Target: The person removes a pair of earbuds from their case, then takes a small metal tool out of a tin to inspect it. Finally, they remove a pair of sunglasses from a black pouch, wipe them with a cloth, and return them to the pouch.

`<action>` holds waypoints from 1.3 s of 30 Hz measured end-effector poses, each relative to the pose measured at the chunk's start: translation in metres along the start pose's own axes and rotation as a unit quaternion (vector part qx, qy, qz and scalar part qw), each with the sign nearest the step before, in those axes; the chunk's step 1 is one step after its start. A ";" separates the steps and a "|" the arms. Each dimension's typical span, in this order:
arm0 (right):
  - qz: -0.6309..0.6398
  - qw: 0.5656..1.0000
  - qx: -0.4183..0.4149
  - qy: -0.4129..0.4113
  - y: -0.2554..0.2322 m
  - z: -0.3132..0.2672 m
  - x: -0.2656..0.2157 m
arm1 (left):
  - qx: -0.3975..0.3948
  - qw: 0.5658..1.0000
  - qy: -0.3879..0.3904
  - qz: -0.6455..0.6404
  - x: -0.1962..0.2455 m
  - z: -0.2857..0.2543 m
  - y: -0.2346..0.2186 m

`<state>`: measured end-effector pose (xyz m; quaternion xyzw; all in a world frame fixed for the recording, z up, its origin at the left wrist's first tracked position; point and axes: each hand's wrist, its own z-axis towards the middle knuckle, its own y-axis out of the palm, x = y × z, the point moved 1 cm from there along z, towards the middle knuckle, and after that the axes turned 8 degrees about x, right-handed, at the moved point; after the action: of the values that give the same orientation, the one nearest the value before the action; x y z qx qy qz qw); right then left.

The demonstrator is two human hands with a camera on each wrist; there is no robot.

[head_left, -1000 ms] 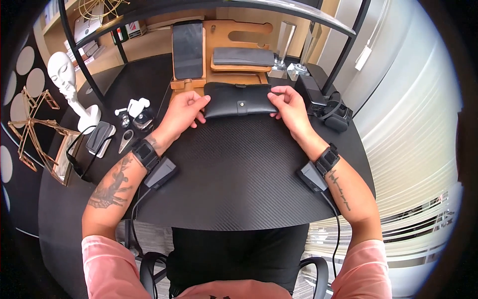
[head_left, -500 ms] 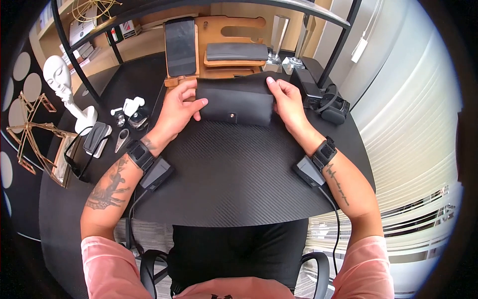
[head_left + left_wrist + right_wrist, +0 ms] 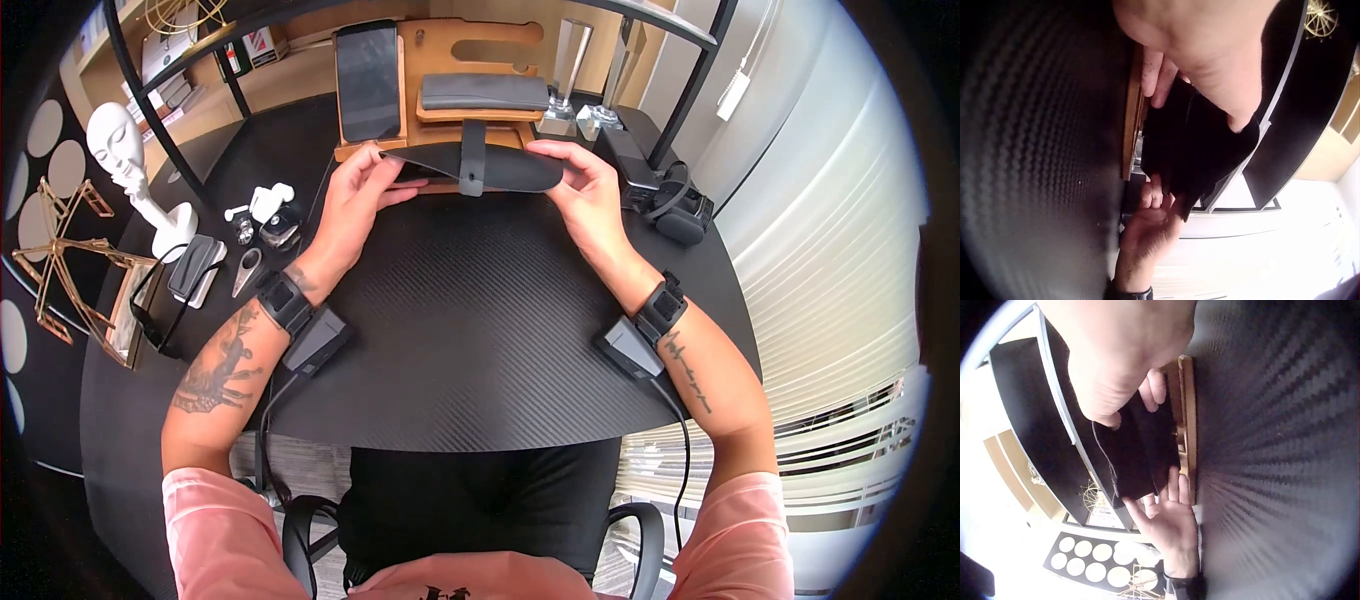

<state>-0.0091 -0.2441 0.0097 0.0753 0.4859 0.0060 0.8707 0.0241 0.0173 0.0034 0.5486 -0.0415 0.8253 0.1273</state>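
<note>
A person's left hand (image 3: 357,195) and right hand (image 3: 592,195) pinch opposite ends of a black pouch (image 3: 520,169) before a wooden stand (image 3: 428,50), inspection seemingly under way; the next move likely calls for even grips

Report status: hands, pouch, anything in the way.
Left hand, right hand grip opposite ends of black pouch. Pouch above desk, strap at middle. Wooden stand just beyond.

Bearing, as a black worktop (image 3: 480,330), a wooden stand (image 3: 430,50) near the far edge and a black strapped device (image 3: 685,222) near the right edge; carrying toward the left edge a white sculpture (image 3: 165,222) and a ring-ended metal tool (image 3: 242,278).
</note>
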 end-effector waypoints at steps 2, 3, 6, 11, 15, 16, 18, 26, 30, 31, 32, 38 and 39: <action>-0.005 0.998 -0.027 -0.055 -0.003 0.004 0.006 | 0.000 1.000 -0.004 -0.006 0.007 -0.002 0.004; -0.005 0.998 -0.026 -0.055 -0.005 0.004 0.009 | -0.003 1.000 -0.019 0.002 0.012 -0.005 0.008; -0.013 0.997 -0.052 -0.056 -0.005 0.005 0.009 | -0.015 1.000 -0.022 -0.008 0.014 -0.008 0.014; 0.044 0.998 -0.027 0.045 -0.005 0.005 0.007 | -0.035 0.998 0.014 -0.050 0.004 -0.004 0.009; 0.036 0.999 -0.015 0.036 -0.001 0.002 0.003 | -0.024 1.000 -0.011 -0.014 -0.001 0.000 0.005; 0.033 0.999 -0.015 0.035 -0.001 0.002 0.004 | -0.013 1.000 -0.007 -0.010 -0.001 0.000 0.005; 0.031 0.999 -0.015 0.033 0.000 0.002 0.005 | 0.008 1.000 -0.004 -0.014 0.001 -0.001 0.008; -0.049 0.999 0.009 0.004 0.004 0.003 0.011 | 0.067 0.997 0.039 0.009 0.003 0.001 0.012; -0.058 0.998 0.028 0.017 -0.004 0.003 0.008 | 0.049 0.996 0.043 0.058 0.008 -0.002 0.014; -0.077 0.996 0.031 0.021 -0.007 0.005 0.008 | 0.027 0.997 0.023 0.064 0.007 -0.003 0.013; -0.069 0.996 0.045 0.026 -0.007 0.005 0.010 | 0.027 0.997 0.023 0.064 0.004 -0.002 0.012; -0.061 0.991 0.090 0.075 -0.003 0.003 0.008 | 0.003 0.997 0.026 0.075 0.001 -0.005 0.018; -0.050 0.987 0.106 0.114 -0.001 0.001 0.004 | 0.010 0.998 0.031 0.059 0.001 -0.005 0.019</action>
<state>-0.0060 -0.2446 0.0068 0.1414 0.5830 -0.0802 0.7961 0.0140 -0.0001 0.0034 0.5204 -0.0617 0.8484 0.0745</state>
